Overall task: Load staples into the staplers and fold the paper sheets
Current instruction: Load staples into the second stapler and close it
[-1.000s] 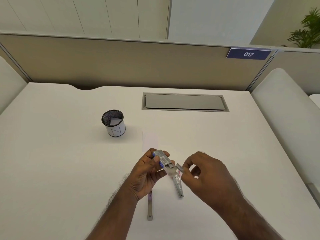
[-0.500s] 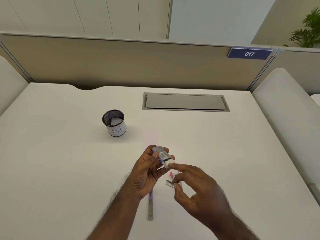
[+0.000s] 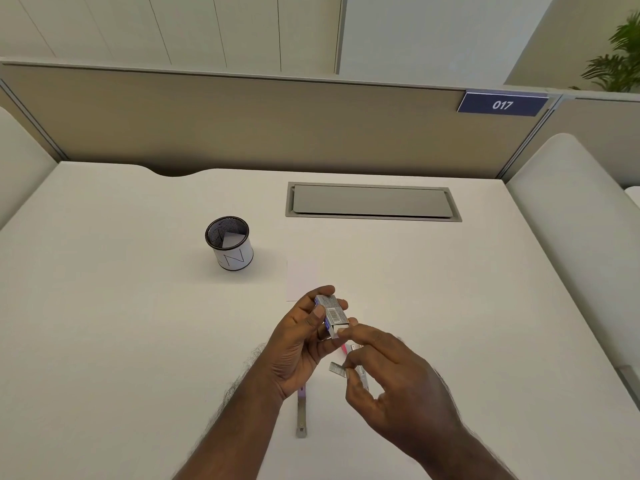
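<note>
My left hand (image 3: 298, 344) grips a small silver staple box (image 3: 331, 315) with a barcode, held above the white desk. My right hand (image 3: 391, 379) is just to its right; one finger presses the box's open end, while thumb and another finger pinch a short strip of staples (image 3: 337, 369). Under my hands lie two opened staplers: one with a purple part (image 3: 301, 412) runs toward me, and a pink one (image 3: 346, 349) is mostly hidden by my right hand. A white paper sheet (image 3: 300, 277) lies flat just beyond my hands.
A mesh pen cup (image 3: 229, 243) with a white band stands at the left middle of the desk (image 3: 121, 341), a folded paper inside. A grey cable hatch (image 3: 372, 201) is set in the desk at the back. Beige partition panels border the far edge.
My right hand pulled the staple strip away from the box, lowered it, then brought a finger back against the box's open end. The left hand has tilted the box slightly.
</note>
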Available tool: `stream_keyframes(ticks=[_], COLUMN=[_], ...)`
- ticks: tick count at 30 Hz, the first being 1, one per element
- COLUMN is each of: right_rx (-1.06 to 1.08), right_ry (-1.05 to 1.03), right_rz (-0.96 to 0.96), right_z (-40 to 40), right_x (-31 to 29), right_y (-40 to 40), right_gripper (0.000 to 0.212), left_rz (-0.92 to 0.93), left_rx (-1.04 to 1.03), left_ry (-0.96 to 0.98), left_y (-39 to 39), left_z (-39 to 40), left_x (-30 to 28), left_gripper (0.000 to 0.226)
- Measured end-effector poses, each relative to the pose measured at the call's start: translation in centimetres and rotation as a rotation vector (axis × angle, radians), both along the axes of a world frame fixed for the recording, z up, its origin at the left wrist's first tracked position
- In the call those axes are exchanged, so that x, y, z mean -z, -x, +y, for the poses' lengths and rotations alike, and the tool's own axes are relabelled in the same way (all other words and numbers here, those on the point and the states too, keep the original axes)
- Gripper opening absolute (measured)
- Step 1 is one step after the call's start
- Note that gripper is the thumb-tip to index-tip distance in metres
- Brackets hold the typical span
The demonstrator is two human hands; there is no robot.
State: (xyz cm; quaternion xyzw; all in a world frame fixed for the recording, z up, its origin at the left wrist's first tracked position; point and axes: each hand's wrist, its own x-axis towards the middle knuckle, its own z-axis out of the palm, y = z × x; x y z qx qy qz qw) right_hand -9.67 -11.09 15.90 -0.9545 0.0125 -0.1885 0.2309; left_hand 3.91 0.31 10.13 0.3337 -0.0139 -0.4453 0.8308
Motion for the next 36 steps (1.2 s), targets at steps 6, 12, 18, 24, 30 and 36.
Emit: stream_keyframes(ticks=[6,12,18,24,30,36], right_rx=[-0.009,-0.018,-0.009,-0.010,0.033,0.080], right_ry=[0.012,0.060,0.079,0.185,0.192,0.065], right_rz=[-0.009,-0.005,-0.022,0.011,0.109,0.098], right_z=[-0.1,-0.3,-0.4,0.8,1.8,0.0], right_x=[0.4,0.7,0.9,2.5,4.6,5.0], right_y=[0.2,0.4,0.4,1.0,1.4,2.2], right_gripper=[0.001,0.000,0.003,0.009,0.010,0.005], left_rz=[-0.035,-0.026,-0.018,-0.007,0.025,0.095], left_rx=[0.016,0.051,0.086,0.090,0.055,0.028], left_ry=[-0.042,-0.038,-0.025,-0.003,-0.036,-0.084], left_y=[0.2,0.3,0.5,0.8,1.5,1.0], left_z=[-0.2,-0.3,-0.2,-0.7,-1.7,-3.2], left_x=[0.0,0.2,0.3,0.3,1.7,3.9], left_gripper=[0.029,0.030,0.034,0.041,0.036,0.036])
